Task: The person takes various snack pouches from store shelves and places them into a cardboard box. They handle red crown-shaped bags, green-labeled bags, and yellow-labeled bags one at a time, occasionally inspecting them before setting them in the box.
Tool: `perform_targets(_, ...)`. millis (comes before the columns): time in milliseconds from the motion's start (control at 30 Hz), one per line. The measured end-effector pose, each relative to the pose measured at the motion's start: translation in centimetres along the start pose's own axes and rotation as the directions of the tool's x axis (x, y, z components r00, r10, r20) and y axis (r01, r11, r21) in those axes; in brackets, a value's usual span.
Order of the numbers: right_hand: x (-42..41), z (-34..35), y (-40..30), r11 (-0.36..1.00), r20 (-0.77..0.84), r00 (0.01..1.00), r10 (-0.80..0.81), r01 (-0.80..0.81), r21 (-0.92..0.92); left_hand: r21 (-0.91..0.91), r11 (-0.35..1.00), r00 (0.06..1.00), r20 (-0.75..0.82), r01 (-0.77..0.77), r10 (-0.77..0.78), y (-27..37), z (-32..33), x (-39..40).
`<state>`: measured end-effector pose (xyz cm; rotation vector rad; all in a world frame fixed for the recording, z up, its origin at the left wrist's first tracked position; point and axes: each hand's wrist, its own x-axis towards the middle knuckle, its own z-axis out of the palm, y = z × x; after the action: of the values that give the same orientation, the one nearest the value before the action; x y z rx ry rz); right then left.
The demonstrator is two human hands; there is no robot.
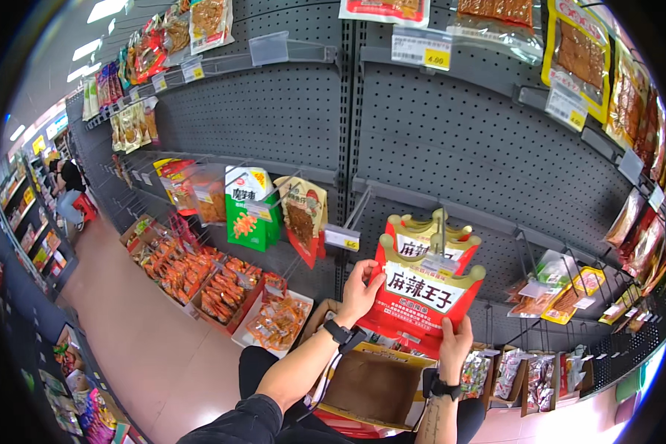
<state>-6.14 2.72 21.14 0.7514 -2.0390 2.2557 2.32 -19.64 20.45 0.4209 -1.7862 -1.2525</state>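
A red snack packet [408, 311] with a gold crown-shaped top is held between my two hands. My left hand [363, 291] grips its left edge, thumb on the front, and my right hand [456, 338] pinches its lower right corner. Right behind its top, similar red packets [444, 238] hang at a metal display hook [437, 233] with a clear price-tag holder at its tip. Whether the held packet is on that hook cannot be told. Below my hands, an open cardboard box [374, 383] sits at my lap, its brown inside showing. Dark bands circle both wrists.
Green-and-white packets [250, 208] and a brown-and-red packet [305, 216] hang to the left. Boxes of orange-wrapped snacks [222, 294] line the low shelf. Empty hooks [361, 208] stick out nearby. More packets [555, 288] hang at right. A person [69, 191] sits on a red stool far left.
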Motion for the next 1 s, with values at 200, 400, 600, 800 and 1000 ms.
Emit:
perform_targets(200, -6.5, -0.2, -5.2, 0.962, 0.024, 0.991, 0.131, -0.133, 0.236, -0.486, 0.863, 0.99, 0.064, 0.139, -0.123, 6.4, -4.0, -3.5)
perform_targets(400, -7.3, 0.4, -5.5, 0.969, 0.002, 0.994, 0.105, -0.103, 0.224, -0.449, 0.851, 0.957, 0.214, 0.273, -0.195, 7.8, -5.8, -3.7)
perform_targets(600, -6.7, -0.7, -3.5, 0.957, -0.008, 0.983, 0.181, -0.175, 0.234, -0.493, 0.753, 0.895, 0.323, 0.436, -0.307, 7.6, -5.8, -4.0)
perform_targets(800, -5.8, -1.5, -3.2, 0.953, -0.093, 0.977, 0.193, -0.164, 0.257, -0.501, 0.803, 0.942, 0.247, 0.324, -0.226, 7.9, -3.6, -5.5)
perform_targets(1000, -7.6, -1.1, -1.3, 0.937, -0.044, 0.964, 0.262, -0.243, 0.252, -0.43, 0.817, 0.92, 0.249, 0.384, -0.302, 6.2, -4.9, -8.4)
